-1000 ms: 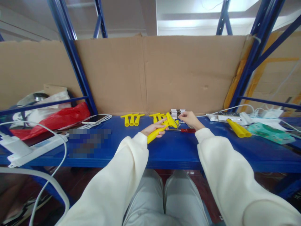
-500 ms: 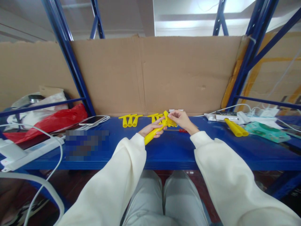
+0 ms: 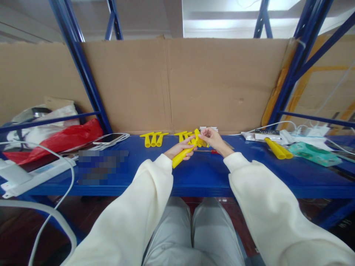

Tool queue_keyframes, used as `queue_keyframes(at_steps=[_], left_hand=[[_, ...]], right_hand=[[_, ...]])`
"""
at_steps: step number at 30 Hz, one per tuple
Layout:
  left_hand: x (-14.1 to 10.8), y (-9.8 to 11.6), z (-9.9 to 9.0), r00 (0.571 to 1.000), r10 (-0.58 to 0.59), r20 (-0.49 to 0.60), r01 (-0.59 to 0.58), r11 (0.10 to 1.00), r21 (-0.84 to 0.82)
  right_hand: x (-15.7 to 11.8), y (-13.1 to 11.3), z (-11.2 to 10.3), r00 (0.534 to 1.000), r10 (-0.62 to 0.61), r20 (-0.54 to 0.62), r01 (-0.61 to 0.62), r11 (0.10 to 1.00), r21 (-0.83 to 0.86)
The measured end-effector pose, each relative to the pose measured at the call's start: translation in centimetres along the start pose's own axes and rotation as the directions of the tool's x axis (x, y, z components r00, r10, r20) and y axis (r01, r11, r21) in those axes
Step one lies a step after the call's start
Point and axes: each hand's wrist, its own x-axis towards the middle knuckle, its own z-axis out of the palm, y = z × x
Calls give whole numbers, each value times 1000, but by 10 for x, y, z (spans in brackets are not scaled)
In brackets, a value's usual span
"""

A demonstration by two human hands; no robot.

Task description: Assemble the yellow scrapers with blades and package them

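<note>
Head view: gripping a yellow tool (image 3: 181,157) in the left hand (image 3: 180,149), fingers closed round its handle, raised above the middle of the blue surface (image 3: 155,173) with its head toward the far right. Reaching to that head with the right hand (image 3: 213,137), thumb and fingertips bent close against it; cannot tell whether pinching its edge or some small part. Lying at the far side, left of the hands, three similar yellow tools (image 3: 154,140) side by side; just behind the held one, more yellow tools (image 3: 181,137), partly hidden. Close by the right wrist, a red handle (image 3: 214,151); beyond the right hand, small white pieces (image 3: 215,129), partly covered. Farther right, two yellow tubes (image 3: 276,149) together, between a white packet (image 3: 267,135) and a soft green pack (image 3: 316,153); cannot tell what either holds. Heaped at far left, a red plastic bag (image 3: 70,137) against pale bags (image 3: 59,113), contents too hidden to make out. Right of these, a phone (image 3: 107,139) beside coiled white cable (image 3: 120,138).
</note>
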Motion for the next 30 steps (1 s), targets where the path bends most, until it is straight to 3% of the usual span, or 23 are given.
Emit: queue_keyframes(at_steps=[6,9,12,15,19,27,30], left_hand=[[1,3,-2,990,110,-88,-113,993,-35],[2,5,-1,973,160,-166,-171,984,-51],[3,5,3,941,196,-277,-218,975,-50],[4,2,6,904,198,-379,-231,972,-43],[6,0,6,893,166,-418,-208,977,-55],[5,1,9,864,172,-473,-204,979,-17],[4,2,12,849,169,-500,-194,981,3]], right_hand=[[0,3,-25,988,92,-121,-116,972,-205],[-7,5,-53,988,129,85,-87,920,-383],[-18,10,-77,904,246,350,-61,884,-464],[-26,18,-91,858,294,421,-49,864,-502],[-31,22,-93,857,295,422,-3,823,-568],[-36,22,-73,866,247,434,128,730,-671],[-36,22,-75,898,187,399,180,671,-719]])
